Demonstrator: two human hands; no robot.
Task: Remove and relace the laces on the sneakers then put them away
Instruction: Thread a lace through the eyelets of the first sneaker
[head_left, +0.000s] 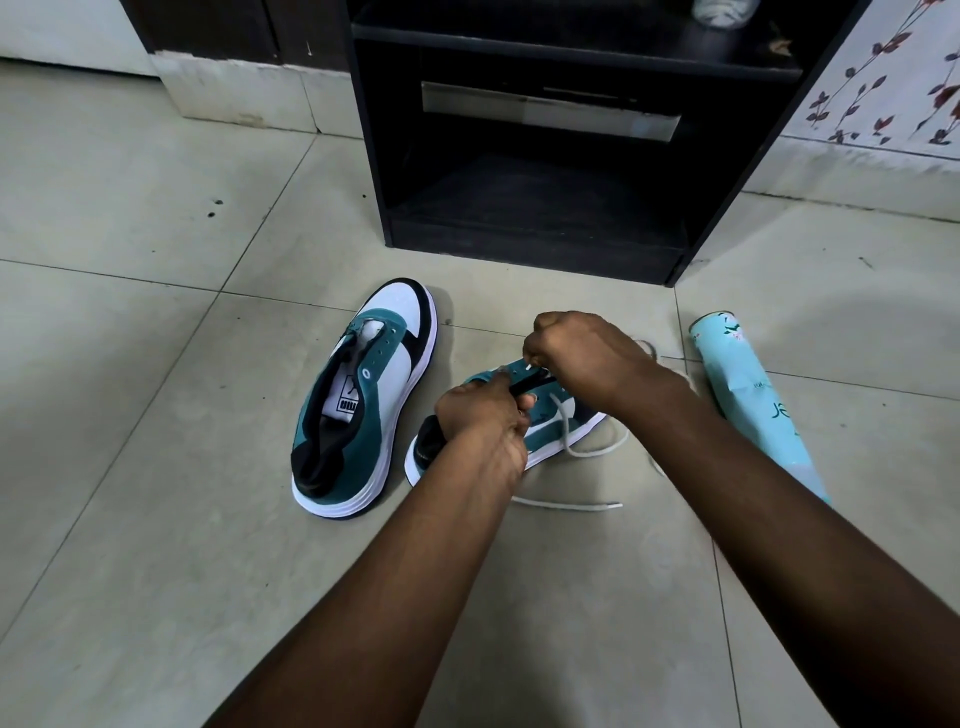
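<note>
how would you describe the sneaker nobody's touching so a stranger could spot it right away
Start at the black cabinet standing on the tiled floor; just in front of its lower left corner lies the untouched sneaker, toe pointing toward the cabinet. Unlike the sneaker being held to its right, it has no hands on it and its eyelets are bare of lace.

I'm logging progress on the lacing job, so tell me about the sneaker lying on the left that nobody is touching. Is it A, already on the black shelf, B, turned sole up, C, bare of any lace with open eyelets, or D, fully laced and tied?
C: the left sneaker sits upright on the floor with empty eyelets, while both hands work on the other sneaker and its white lace.
</note>
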